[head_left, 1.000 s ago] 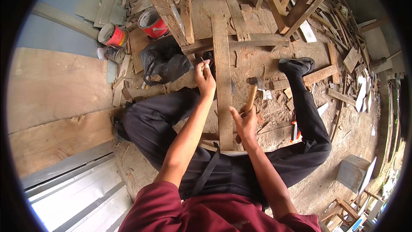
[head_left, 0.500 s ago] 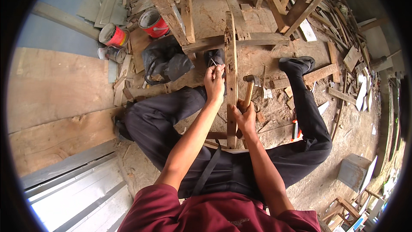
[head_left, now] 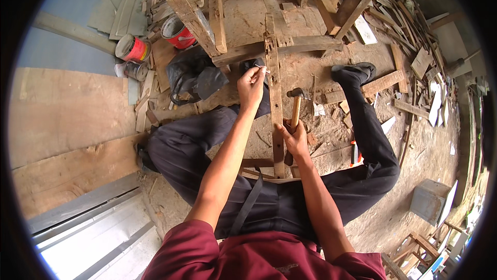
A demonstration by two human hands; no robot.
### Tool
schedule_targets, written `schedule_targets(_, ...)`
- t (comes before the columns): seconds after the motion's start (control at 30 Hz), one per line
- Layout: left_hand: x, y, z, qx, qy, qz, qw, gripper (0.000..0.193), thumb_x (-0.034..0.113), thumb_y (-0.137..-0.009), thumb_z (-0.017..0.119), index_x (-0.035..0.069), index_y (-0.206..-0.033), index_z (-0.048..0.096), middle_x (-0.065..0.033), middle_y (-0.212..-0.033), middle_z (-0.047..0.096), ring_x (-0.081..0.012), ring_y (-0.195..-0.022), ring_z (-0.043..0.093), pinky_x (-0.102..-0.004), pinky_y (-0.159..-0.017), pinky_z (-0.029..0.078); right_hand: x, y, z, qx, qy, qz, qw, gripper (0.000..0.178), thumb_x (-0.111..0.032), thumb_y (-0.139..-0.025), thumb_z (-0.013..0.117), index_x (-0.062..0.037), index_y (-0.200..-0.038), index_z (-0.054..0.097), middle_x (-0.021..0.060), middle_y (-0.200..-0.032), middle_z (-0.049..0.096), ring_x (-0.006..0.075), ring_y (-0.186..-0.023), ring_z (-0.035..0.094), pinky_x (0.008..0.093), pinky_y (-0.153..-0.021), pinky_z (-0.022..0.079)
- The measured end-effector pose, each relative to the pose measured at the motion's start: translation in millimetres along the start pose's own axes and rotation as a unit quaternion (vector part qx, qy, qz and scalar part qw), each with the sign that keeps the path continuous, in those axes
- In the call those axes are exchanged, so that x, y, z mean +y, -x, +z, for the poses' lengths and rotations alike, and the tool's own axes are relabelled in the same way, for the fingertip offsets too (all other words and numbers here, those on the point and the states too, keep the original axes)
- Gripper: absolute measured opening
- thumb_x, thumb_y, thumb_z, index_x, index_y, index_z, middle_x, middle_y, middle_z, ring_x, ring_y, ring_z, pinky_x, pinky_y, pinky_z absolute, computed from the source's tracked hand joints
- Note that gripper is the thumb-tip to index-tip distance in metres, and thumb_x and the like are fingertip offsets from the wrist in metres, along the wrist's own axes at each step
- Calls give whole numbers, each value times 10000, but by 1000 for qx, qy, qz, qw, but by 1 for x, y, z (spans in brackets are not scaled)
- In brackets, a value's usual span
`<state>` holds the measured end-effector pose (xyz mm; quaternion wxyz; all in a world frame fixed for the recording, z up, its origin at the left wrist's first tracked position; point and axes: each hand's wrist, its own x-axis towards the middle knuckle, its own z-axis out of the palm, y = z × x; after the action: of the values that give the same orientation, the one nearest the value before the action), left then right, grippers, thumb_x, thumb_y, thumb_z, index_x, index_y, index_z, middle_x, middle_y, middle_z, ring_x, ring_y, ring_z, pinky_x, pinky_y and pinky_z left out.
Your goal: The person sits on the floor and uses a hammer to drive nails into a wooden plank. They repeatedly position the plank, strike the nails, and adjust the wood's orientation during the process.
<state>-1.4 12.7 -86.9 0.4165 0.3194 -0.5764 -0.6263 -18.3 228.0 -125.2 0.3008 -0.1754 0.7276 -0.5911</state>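
left hand [head_left: 251, 84]: pinching thin metal nail [head_left: 260, 68] against long weathered wooden slat [head_left: 274, 99] | right hand [head_left: 296, 139]: clamped on wooden-handled hammer [head_left: 295, 105]

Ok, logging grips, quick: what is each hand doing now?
Left hand: pinched shut on a nail.
Right hand: closed on the hammer handle.

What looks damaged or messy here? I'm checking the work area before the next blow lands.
The upright wooden slat beside the nail pinched in the left hand looks rough and chipped along its edges. Wood offcuts and chips litter the ground around the hammer in the right hand. Nothing looks spilled.
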Motion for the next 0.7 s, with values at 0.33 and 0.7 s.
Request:
schedule_targets(0.33, 7, 12, 5, -15, -234, 191, 953, 139, 91, -898, 699, 2, -996, 742, -130, -910, 730, -276, -816, 692, -357, -747, 530, 2, -3, -3, -18, 29, 22, 999, 552, -341, -834, 821, 57, -1129, 577, 158, -982, 693, 200, -920, 672, 340, -781, 541)
schedule_targets(0.7, 3, 11, -1, -81, -359, 365, 855, 136, 20, -835, 714, 27, -969, 730, -86, -957, 727, -257, -888, 685, -360, -795, 546, -2, -1, -3, 15, 83, -4, 996, 468, -317, -874, 780, 44, -1088, 573, 147, -882, 664, 204, -798, 642, 333, -701, 518)
